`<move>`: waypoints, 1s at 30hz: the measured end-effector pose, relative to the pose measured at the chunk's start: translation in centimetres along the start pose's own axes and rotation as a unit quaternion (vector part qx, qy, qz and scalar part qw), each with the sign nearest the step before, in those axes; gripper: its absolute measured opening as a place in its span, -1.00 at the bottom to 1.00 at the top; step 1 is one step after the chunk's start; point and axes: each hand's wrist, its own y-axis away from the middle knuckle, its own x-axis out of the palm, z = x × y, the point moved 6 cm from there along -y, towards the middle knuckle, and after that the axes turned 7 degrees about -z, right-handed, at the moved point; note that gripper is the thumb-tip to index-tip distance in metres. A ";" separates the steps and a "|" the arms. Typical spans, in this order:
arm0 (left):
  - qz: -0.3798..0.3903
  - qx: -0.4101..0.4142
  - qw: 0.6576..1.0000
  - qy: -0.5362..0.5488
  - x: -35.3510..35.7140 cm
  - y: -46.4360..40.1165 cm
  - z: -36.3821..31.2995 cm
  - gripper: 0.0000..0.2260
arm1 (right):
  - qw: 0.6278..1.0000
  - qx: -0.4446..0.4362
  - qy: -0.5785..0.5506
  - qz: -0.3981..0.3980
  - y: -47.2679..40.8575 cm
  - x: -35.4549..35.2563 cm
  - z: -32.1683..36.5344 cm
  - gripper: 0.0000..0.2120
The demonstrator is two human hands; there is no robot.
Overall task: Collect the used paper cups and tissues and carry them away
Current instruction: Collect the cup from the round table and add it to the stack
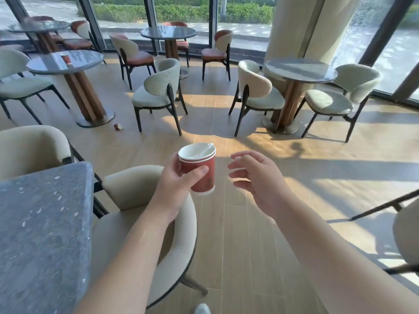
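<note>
My left hand grips a red paper cup that looks like two stacked cups, with white tissue showing inside at the rim. My right hand hovers just right of the cup, fingers loosely curled and holding nothing. Another red cup stands on the round grey table at the left. A further red cup lies on its side on the floor beside that table's base.
A grey stone table is close at my lower left, with a beige chair tucked beside it under my left arm. Round tables and chairs fill the room ahead. Wooden floor lies open in the middle. Glass walls run along the back.
</note>
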 end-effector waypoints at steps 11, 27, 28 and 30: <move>0.038 -0.005 0.999 0.011 0.0 -11.0 0.8 -0.50 | 1.000 -0.016 0.010 -0.009 -9.8 3.5 2.1 -0.86; -0.051 0.005 0.997 -0.059 8.8 -27.1 4.3 -0.39 | 0.996 0.019 -0.020 0.082 -31.1 -0.4 4.4 -0.84; -0.053 0.005 0.996 -0.065 10.2 -28.3 4.3 -0.40 | 0.996 0.020 -0.023 0.088 -32.8 -1.1 5.0 -0.84; -0.053 0.013 0.995 -0.079 12.8 -30.7 4.1 -0.49 | 0.995 0.024 -0.021 0.098 -35.9 -2.4 6.2 -0.84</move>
